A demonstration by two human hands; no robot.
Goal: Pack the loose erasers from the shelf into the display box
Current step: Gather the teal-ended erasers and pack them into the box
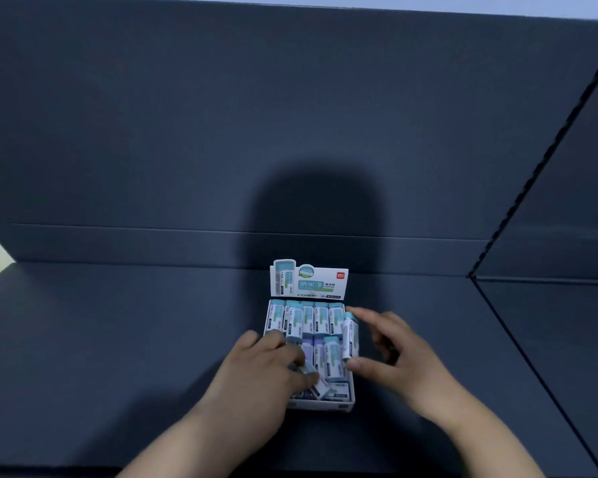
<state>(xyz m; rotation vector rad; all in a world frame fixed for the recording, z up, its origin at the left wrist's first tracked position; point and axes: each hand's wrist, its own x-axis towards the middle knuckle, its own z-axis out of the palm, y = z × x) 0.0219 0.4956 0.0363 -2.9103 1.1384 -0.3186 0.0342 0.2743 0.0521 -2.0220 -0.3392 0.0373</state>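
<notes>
Now our left hand (263,365) presses into the display box (325,405) on the dark shelf (118,339), seemingly pinching a tilted eraser (320,386); right hand (394,353) pinches another eraser (350,336) at the box's right edge.

A single head-worn view looks forward and down from above and behind the display box (309,343), close enough that both forearms enter from the bottom edge. The box sits a little below the middle of the frame, slightly right of centre. Beyond the box rises the dark back panel (221,115), facing the camera squarely; right of the box a side panel (567,208) slants away. Wide-angle bending shows at the edges. No second view exists to overlap.
</notes>
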